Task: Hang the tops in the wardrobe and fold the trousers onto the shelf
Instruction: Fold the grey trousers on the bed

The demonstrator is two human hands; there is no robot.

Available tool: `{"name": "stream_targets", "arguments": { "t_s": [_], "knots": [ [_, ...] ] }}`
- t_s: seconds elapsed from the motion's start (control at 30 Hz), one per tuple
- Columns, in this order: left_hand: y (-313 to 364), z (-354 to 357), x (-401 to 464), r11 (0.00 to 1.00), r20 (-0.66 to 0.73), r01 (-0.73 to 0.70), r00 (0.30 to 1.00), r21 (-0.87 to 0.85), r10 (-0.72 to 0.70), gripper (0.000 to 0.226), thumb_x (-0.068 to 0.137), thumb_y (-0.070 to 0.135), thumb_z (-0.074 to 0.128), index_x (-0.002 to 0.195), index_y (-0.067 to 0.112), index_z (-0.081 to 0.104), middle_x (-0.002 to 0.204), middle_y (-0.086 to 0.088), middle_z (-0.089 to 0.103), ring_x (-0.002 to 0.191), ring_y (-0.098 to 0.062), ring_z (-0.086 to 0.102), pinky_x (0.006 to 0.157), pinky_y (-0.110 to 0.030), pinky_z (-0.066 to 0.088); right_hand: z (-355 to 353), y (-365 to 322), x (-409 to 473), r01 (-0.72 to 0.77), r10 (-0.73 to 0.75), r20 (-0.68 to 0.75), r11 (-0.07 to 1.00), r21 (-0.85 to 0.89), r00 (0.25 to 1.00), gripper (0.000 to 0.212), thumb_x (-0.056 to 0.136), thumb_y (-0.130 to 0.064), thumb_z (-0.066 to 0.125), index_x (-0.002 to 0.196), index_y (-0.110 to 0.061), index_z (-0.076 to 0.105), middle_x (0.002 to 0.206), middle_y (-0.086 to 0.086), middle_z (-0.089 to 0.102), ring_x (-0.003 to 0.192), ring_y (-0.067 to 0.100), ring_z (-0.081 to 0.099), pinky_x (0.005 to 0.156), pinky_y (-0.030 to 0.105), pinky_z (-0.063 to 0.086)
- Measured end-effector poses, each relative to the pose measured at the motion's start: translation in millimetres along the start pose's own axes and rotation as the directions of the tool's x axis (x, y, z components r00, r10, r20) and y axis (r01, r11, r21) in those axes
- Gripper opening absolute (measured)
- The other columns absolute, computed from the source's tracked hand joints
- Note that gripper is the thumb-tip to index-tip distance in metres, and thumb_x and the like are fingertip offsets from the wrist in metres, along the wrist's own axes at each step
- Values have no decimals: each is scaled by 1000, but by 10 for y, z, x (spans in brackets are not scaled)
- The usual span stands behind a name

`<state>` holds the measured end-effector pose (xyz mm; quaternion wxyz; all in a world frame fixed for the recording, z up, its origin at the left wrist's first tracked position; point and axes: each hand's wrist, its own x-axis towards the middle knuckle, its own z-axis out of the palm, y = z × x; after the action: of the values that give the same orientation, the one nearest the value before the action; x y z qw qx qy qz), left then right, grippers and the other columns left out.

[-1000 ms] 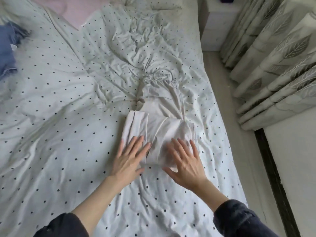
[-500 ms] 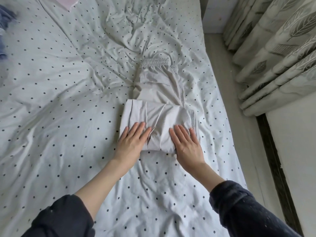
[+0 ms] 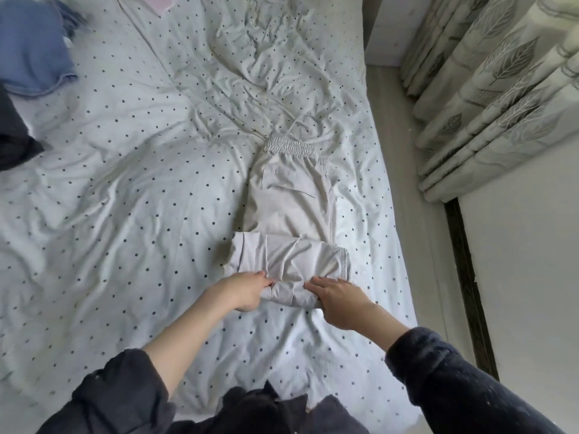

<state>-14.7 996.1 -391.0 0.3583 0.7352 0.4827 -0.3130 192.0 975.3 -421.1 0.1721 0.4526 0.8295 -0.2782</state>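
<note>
Pale beige trousers [image 3: 289,202] lie on the dotted bedspread, elastic waistband at the far end, legs folded into a thick bundle at the near end. My left hand [image 3: 242,289] grips the near left edge of that bundle, fingers curled under the cloth. My right hand [image 3: 340,297] holds the near right edge, fingers tucked under the fold and knuckles on top. A blue garment [image 3: 31,54] lies crumpled at the bed's far left. A dark garment [image 3: 14,136] shows at the left edge.
The white bedspread with black dots [image 3: 125,214] is wrinkled across the bed. Leaf-patterned curtains [image 3: 495,89] hang at the right beside a strip of floor [image 3: 416,214]. A white bedside cabinet [image 3: 383,29] stands at the bed's far right corner.
Both hands lay flat on top of the folded bundle before. They have slid back to its near edge and now curl under the cloth. The camera view has shifted.
</note>
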Motion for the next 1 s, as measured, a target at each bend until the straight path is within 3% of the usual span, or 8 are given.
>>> {"name": "stream_targets", "arguments": {
  "t_s": [0.1, 0.2, 0.37, 0.5, 0.57, 0.7, 0.87, 1.0],
  "knots": [
    [29, -163, -116, 999, 159, 34, 987, 20, -37, 52, 89, -3, 31, 138, 14, 40, 140, -9, 45, 122, -28, 47, 87, -32, 39, -304, -137, -130, -65, 49, 209, 995, 70, 977, 39, 92, -10, 37, 128, -17, 49, 128, 5, 57, 115, 28, 55, 84, 33, 43],
    [-23, -484, -148, 999, 191, 41, 980, 34, -47, 36, 92, 5, 40, 127, 11, 49, 131, -10, 51, 116, -28, 51, 81, -30, 39, -741, -152, -116, -71, 45, 282, 994, 84, 958, 17, 92, -6, 36, 84, -12, 50, 95, 11, 60, 86, 26, 57, 66, 25, 35],
    [-203, -1014, -62, 992, -147, 71, 985, -106, -87, 24, 86, 4, 51, 101, 19, 62, 116, -11, 63, 98, -24, 59, 71, -25, 39, -1279, 49, 158, -124, 111, 248, 991, 40, 962, 33, 98, -17, 44, 65, -18, 39, 76, 1, 49, 82, 18, 46, 73, 28, 38],
    [-369, -1274, 230, 983, -565, 176, 806, -52, -174, 40, 90, 13, 54, 127, 30, 54, 124, -7, 60, 112, -27, 56, 88, -33, 38, -1404, 423, 634, -243, 245, -32, 968, 53, 969, 25, 93, -32, 57, 109, -13, 58, 113, 9, 61, 108, 27, 56, 95, 38, 44],
    [-431, -1260, 432, 980, -705, 194, 689, -45, -169, 47, 89, 10, 53, 133, 23, 46, 129, -8, 55, 117, -28, 51, 97, -39, 34, -1382, 564, 837, -289, 298, -246, 955, 71, 922, 50, 93, -30, 55, 140, -21, 40, 143, 6, 44, 133, 25, 38, 112, 41, 26],
    [-452, -892, 701, 986, -847, 168, 521, -21, -107, 69, 71, 5, 72, 135, 11, 48, 143, -18, 42, 135, -38, 35, 107, -58, 26, -1050, 518, 1018, -213, 231, -519, 972, 95, 823, 55, 95, -28, 51, 145, -15, 33, 154, 11, 28, 144, 28, 20, 118, 45, 10],
    [-619, -395, 1199, 960, -674, 49, 722, 277, 157, 86, 65, 58, 71, 138, 19, 45, 147, -15, 39, 139, -33, 27, 108, -58, 22, -398, 573, 1241, -181, 178, -365, 983, 29, 914, 66, 80, -38, 65, 137, -12, 46, 142, 18, 45, 131, 40, 41, 103, 62, 33],
    [-885, -350, 1483, 932, -544, 76, 827, 354, 139, 118, 47, 82, 54, 144, 20, 32, 147, -13, 39, 138, -31, 31, 106, -55, 17, -122, 706, 1490, -206, 201, -332, 978, 23, 921, 69, 83, -56, 35, 137, -15, 48, 142, 15, 46, 130, 35, 45, 104, 55, 35]
  ]
}}
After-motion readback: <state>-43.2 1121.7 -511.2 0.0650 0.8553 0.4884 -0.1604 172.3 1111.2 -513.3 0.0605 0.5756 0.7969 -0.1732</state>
